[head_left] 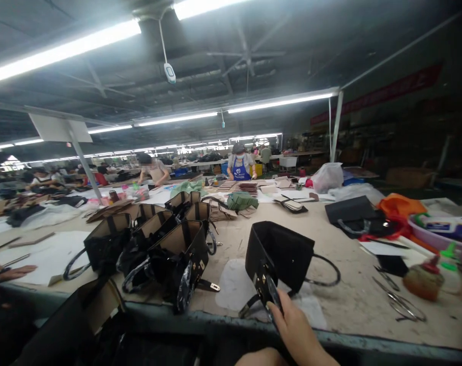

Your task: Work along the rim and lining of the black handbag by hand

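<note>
An open-topped black handbag [280,249] stands on the worktable right in front of me, with gold-coloured metal fittings on its near side. My right hand [292,317] is closed around a dark strip at that side, which looks like the bag's near handle [273,294]. The far handle [332,274] loops out to the right, and a strap [250,305] hangs at the near lower edge. At the bottom edge only a bit of skin shows of my left hand [261,357]; its fingers are hidden. Beneath the bag lies a white sheet [231,284].
Several similar black bags [177,254] stand grouped at left, beside another person's hand [19,273]. Scissors [399,302], a brown glue bottle [424,279] and a purple basin [450,244] lie right. A black flap bag [353,216] lies behind. A person in a blue apron [240,168] works opposite.
</note>
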`<state>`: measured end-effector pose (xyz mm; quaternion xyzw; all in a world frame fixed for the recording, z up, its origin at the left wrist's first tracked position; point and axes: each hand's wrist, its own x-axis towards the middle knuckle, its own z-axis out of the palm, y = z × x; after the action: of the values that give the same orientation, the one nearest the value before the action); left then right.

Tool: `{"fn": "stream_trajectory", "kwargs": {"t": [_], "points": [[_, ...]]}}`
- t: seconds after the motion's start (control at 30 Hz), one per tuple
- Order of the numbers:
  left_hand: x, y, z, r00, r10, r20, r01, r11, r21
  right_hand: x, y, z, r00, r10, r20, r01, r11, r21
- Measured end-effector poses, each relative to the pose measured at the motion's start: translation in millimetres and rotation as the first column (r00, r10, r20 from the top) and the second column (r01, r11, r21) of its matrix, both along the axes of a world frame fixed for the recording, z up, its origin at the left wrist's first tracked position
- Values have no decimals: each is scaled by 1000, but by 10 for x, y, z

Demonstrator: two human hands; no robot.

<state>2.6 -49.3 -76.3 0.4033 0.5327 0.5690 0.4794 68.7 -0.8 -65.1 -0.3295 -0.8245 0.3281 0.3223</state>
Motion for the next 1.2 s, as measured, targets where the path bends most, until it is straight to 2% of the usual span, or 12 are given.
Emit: {"fn": "stream_trajectory", "kwargs": {"t": [0.13, 0.2, 0.27, 0.37, 0.5, 0.67, 0.73, 0.8, 0.93, 1.0, 1.07, 1.2], "points": [[-556, -365, 66, 996, 7, -88, -18, 992, -124, -47, -34, -273, 992, 95, 82, -93, 995, -27], [-697, -353, 179, 949, 265, -173, -267, 964, 12, -66, -40, -296, 985, 151, 84, -149, 988, -30], [-710, -251, 291, 888, 429, -165, -411, 902, 135, -76, -35, -301, 977, 194, 85, -193, 981, -24], [-564, -102, 358, 861, 463, -212, -430, 884, 181, -58, -29, -321, 978, 198, 68, -195, 980, -42], [-377, -47, 236, 834, 464, -299, -456, 884, 100, -16, -54, -359, 955, 294, 37, -293, 956, -33], [-464, -72, 15, 848, 479, -225, -472, 877, 88, 106, 15, -378, 878, 440, 187, -457, 887, 60], [-518, -84, -35, 860, 467, -206, -457, 884, 98, 243, 136, -316, 923, 336, 189, -371, 908, 196], [-533, -90, -61, 866, 455, -206, -448, 890, 83, 415, 332, -210, 996, 24, 81, -50, 937, 345], [-480, -73, -80, 863, 474, -174, -473, 880, 46, 714, 916, -87, 923, -380, -60, 362, 807, 467], [-457, -57, -97, 874, 473, -111, -472, 881, 39, 805, 1222, -141, 871, -492, -12, 452, 790, 415], [-441, -45, -134, 875, 482, -51, -481, 876, 28, 857, 1444, -235, 862, -494, 116, 462, 858, 223], [-343, -36, -282, 843, 538, 19, -537, 843, -40, 814, 1364, -349, 912, -360, 198, 384, 918, -97]]}}
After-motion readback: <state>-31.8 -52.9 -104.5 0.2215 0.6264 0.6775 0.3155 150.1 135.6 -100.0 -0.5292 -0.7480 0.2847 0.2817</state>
